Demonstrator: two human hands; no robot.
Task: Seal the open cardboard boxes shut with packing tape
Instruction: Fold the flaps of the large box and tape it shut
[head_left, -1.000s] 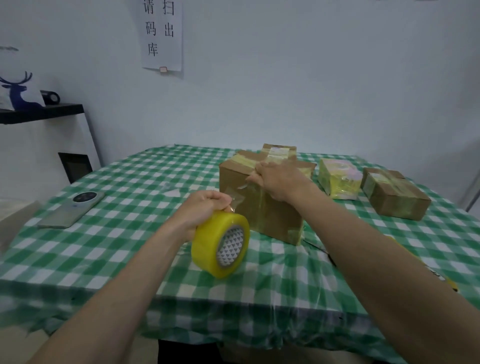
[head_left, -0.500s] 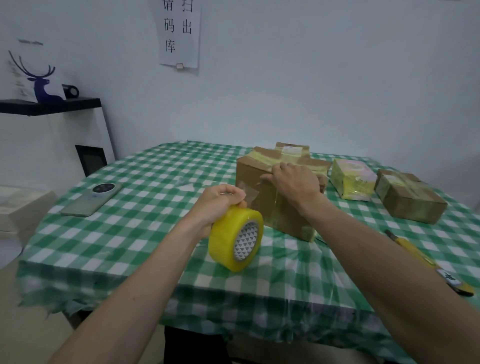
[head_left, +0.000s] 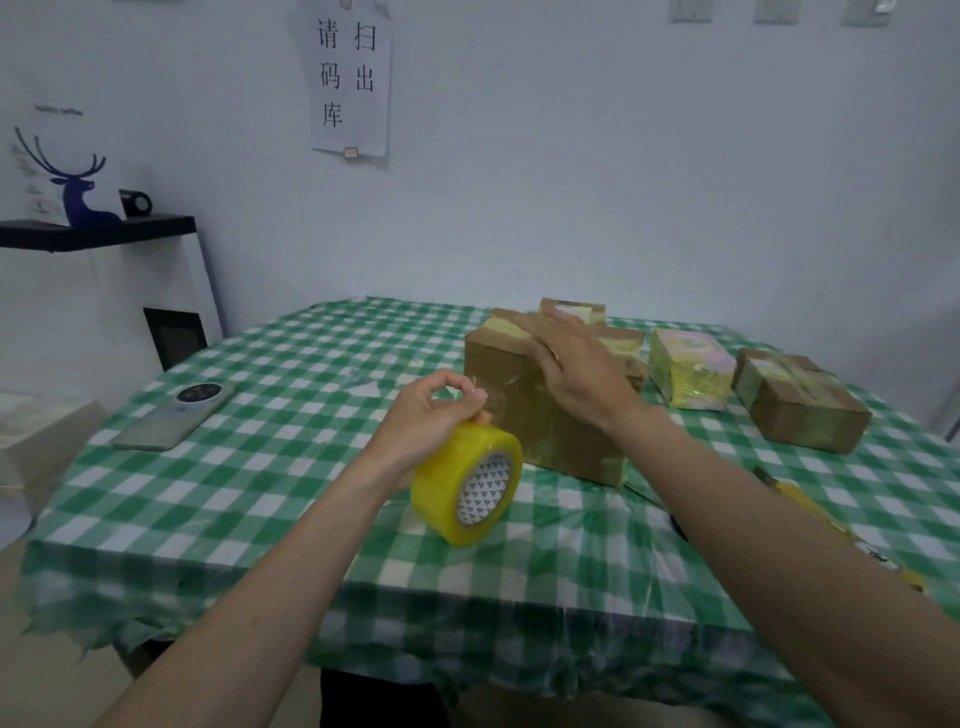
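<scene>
Cardboard box (head_left: 540, 415) on table (head_left: 270, 467), tape over it
Our left hand (head_left: 421, 415) grips the tape roll (head_left: 467, 480); our right hand (head_left: 576, 371) presses flat, fingers straight, on box top

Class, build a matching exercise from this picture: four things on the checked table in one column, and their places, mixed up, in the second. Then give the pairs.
Things
1. tape roll
2. phone
3. big cardboard box
4. yellow knife

Places
A. far left on the tablecloth
B. under the right hand
C. in the left hand
D. near the table's right edge

Pairs: 1-C, 2-A, 3-B, 4-D
</scene>
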